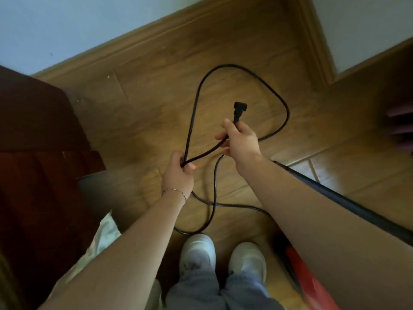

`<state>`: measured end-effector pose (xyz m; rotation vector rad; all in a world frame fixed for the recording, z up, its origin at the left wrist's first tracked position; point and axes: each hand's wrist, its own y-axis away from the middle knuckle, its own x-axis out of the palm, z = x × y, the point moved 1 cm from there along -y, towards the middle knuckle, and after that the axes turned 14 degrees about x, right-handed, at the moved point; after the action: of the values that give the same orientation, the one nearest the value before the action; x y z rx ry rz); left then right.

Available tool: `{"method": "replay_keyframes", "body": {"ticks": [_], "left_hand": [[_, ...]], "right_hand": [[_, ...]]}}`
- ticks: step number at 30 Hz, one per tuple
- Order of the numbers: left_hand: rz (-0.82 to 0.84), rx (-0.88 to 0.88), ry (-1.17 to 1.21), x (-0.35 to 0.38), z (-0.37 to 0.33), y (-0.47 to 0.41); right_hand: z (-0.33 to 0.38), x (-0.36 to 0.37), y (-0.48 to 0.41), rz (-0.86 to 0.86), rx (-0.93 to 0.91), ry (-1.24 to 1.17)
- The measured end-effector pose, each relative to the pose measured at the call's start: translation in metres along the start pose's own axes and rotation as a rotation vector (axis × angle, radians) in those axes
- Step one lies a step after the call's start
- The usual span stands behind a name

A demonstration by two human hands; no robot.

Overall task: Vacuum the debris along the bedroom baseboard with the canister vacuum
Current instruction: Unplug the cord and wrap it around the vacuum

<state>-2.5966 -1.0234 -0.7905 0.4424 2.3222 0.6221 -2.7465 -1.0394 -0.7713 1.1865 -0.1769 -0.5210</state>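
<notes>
right hand (240, 139), grip clamped on the black cord (225, 65) just behind its plug (239, 108); left hand (177, 173), grip clamped on two crossed strands. the cord loops toward the baseboard (156, 39), and the red canister vacuum (312, 285) lies farthest from the baseboard.

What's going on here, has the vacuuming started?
Not yet. A person is sorting out the black cord. The right hand pinches it just below the plug, which is not in a socket; the left hand grips it lower down. The rest lies in loose loops on the floor. The red vacuum sits by the right foot. Small specks lie near the baseboard.
</notes>
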Motion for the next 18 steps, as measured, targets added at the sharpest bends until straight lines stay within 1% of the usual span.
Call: {"method": "replay_keyframes", "body": {"ticks": [2,5,7,10,13,15,18], "left_hand": [[0.066,0.058,0.054,-0.006,-0.03,0.027],[0.18,0.131,0.052,-0.017,-0.078,0.075],[0.225,0.166,0.073,-0.025,-0.112,0.107],[0.277,0.188,0.119,-0.034,-0.16,0.146],[0.328,0.207,0.129,-0.032,-0.193,0.175],[0.363,0.232,0.11,-0.03,-0.211,0.192],[0.461,0.312,0.149,-0.018,-0.225,0.212]], "right_hand": [[0.007,-0.02,0.027,-0.041,-0.002,-0.035],[0.017,-0.053,0.074,-0.083,-0.029,-0.034],[0.022,-0.075,0.108,-0.106,-0.01,-0.088],[0.019,-0.105,0.156,-0.085,0.08,-0.312],[0.013,-0.131,0.2,-0.037,0.138,-0.572],[0.01,-0.148,0.223,-0.003,0.122,-0.708],[0.003,-0.175,0.252,-0.01,0.083,-0.789]]}}
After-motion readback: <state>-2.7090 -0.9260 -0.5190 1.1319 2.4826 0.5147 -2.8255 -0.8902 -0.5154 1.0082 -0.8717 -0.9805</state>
